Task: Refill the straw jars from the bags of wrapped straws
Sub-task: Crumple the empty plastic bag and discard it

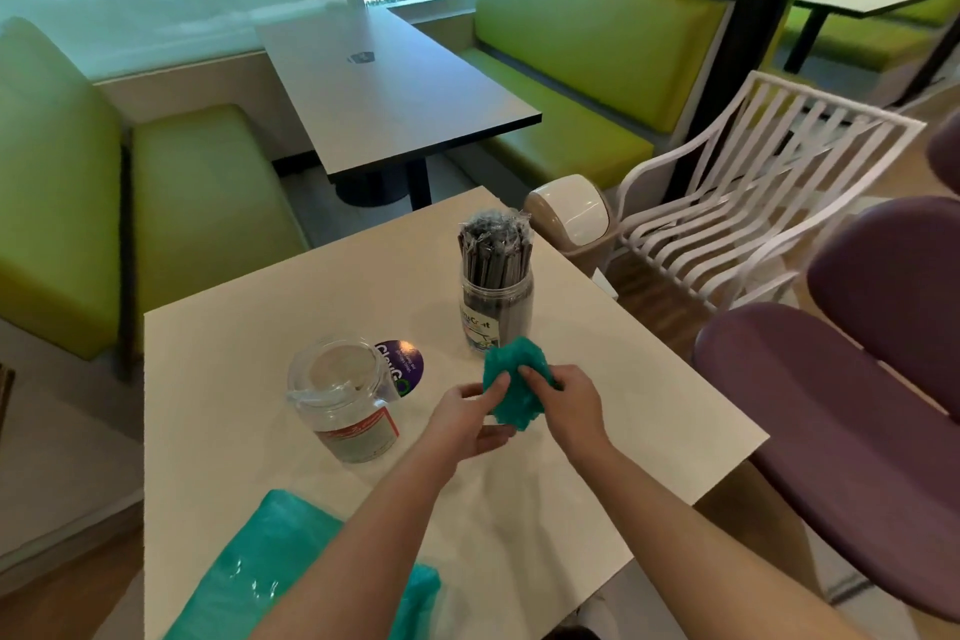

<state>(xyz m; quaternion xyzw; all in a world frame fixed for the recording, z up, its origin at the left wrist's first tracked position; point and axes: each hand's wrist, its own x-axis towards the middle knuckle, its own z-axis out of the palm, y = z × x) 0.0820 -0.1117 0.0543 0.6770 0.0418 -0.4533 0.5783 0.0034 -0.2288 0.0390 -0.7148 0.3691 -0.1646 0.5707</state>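
A crumpled teal plastic bag (511, 387) is held above the white table (623, 379) between both hands. My left hand (470, 413) pinches its left side and my right hand (566, 405) grips its right side. Just behind it stands a clear jar (496, 301) packed with dark wrapped straws that stick out of its top. To the left stands a second clear jar (345, 400) with a red-edged label; it looks empty. Another teal bag (270, 572) lies flat at the table's near edge, partly under my left forearm.
A round purple sticker (408, 364) lies on the table between the jars. A small swing-lid bin (574, 216) and a white slatted chair (748, 203) stand off the far right corner. Purple chairs (857, 405) are on the right, green benches and another table behind.
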